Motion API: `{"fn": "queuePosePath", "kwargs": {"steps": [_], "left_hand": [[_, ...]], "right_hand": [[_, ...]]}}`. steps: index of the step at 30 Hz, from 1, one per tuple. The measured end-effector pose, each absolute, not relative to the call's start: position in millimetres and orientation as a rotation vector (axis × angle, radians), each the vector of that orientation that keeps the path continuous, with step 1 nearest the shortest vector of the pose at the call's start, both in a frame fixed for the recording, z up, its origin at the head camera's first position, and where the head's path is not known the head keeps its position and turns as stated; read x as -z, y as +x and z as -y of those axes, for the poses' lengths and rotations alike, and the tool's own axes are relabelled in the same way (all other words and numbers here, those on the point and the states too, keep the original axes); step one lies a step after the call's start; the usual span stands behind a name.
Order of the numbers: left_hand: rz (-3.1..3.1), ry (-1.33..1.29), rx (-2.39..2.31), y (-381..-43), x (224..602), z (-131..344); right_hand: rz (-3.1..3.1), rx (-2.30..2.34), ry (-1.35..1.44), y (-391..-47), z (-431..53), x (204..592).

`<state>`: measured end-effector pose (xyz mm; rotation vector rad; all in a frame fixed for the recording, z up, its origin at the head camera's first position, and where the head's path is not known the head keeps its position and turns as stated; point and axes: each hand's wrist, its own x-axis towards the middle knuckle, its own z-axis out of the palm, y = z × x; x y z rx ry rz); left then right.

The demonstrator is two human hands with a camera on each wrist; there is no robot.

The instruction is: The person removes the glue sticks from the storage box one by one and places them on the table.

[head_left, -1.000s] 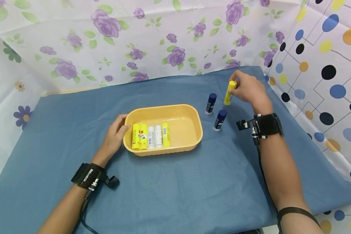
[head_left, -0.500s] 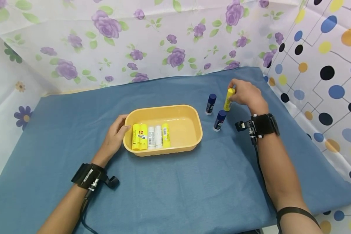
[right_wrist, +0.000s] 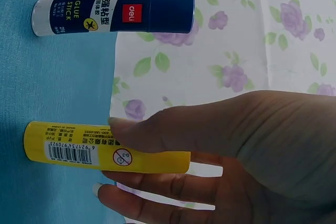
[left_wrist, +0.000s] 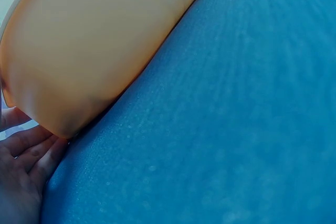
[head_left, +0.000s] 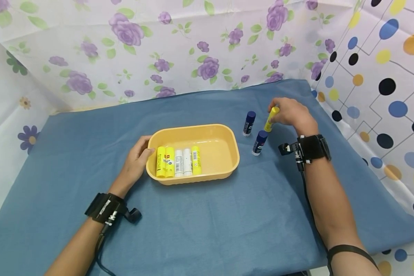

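Note:
My right hand [head_left: 291,112] pinches an upright yellow glue stick [right_wrist: 63,148] between thumb and fingers. Its lower end is at or close to the blue cloth; contact is hard to tell. Beside it stand two navy glue sticks with white bases, one farther back [head_left: 249,123] and one nearer [head_left: 259,143]. My left hand [head_left: 135,161] grips the left end of a yellow tray [head_left: 224,153], thumb over the rim and fingers along the outer wall. Inside the tray, yellow glue sticks [head_left: 161,162] and white glue sticks [head_left: 178,163] lie side by side at the left.
A blue cloth [head_left: 200,226] covers the table. Floral sheeting [head_left: 207,46] rises behind it, and dotted sheeting [head_left: 386,99] borders the right side. Each wrist wears a black strap with a small camera and a cable.
My right hand has brought the yellow glue stick down and slightly nearer, toward the front navy glue stick, and its tilt has shifted a little. The left hand and tray stay put.

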<state>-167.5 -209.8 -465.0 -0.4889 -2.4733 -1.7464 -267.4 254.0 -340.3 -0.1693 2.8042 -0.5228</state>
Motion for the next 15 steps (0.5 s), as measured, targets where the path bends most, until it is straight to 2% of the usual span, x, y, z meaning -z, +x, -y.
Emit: {"fn": "queuePosePath", "kwargs": {"steps": [15], "left_hand": [[2.443,-0.515,1.787,-164.8,461.9,209.1]], "right_hand": [[-2.830,0.585,-0.241,-256.2,-255.7,317.7]]}}
